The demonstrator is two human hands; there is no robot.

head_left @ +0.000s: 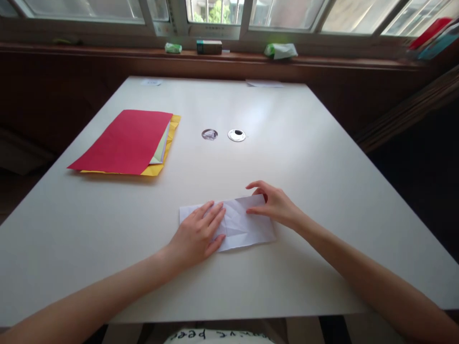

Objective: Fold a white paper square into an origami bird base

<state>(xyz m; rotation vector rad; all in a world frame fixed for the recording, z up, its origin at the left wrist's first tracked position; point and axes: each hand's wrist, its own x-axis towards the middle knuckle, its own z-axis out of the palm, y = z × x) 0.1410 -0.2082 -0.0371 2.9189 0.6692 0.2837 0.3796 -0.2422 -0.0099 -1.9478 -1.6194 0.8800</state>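
A folded sheet of white paper (238,229) with several creases lies on the white table in front of me. My left hand (199,231) rests flat on its left part, fingers spread and pointing away to the right. At the paper's upper right edge, my right hand (270,203) has the thumb on top of the sheet and curled fingers behind the edge, so it grips the corner. The index finger of that hand is lifted off. Part of the paper is hidden under the left hand.
On the table's left lies a red sheet (125,143) over yellow (154,170) and pale green papers. Two round metal grommets (209,134) sit in the tabletop. Flat papers (264,83) lie at the far edge. The windowsill holds a small box (209,47) and green-white packets (281,50).
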